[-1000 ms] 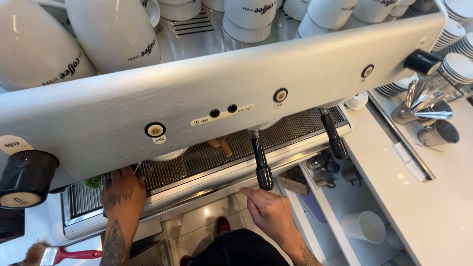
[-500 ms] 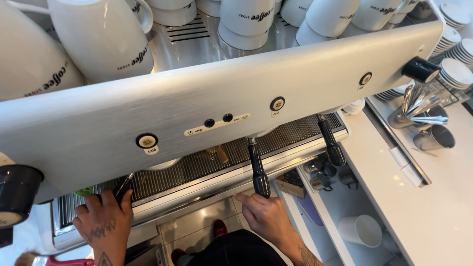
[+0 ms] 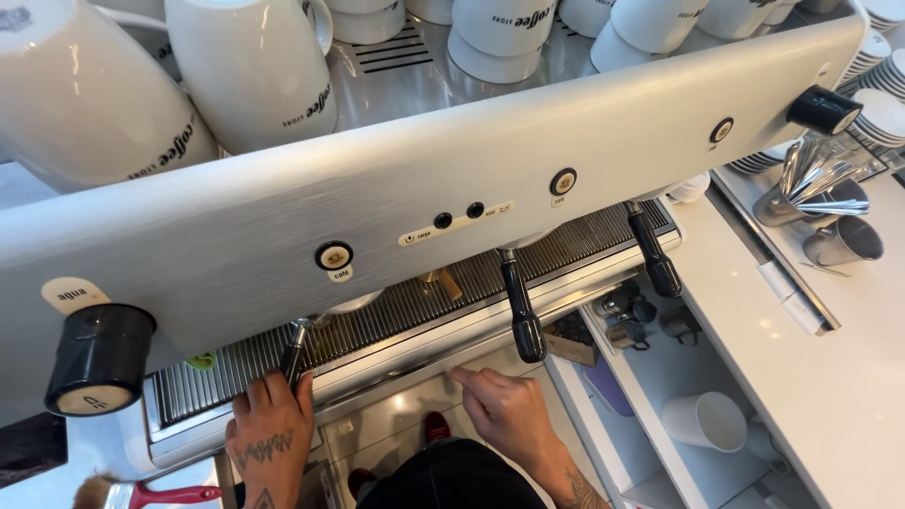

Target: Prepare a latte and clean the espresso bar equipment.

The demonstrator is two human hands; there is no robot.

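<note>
Left hand [image 3: 269, 435] grips portafilter handle [image 3: 292, 356] (long axis toward person); right hand [image 3: 504, 415] open, empty.

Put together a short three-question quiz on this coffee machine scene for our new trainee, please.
1. True or false: the left hand grips a portafilter handle at the drip grate.
2. Which hand touches no handle? A) left B) right
3. How many black handles hang free to the right of the held one?

Key: 1 true. 2 B: the right hand hovers with fingers pointing left, below the grate. 3 two.
</note>
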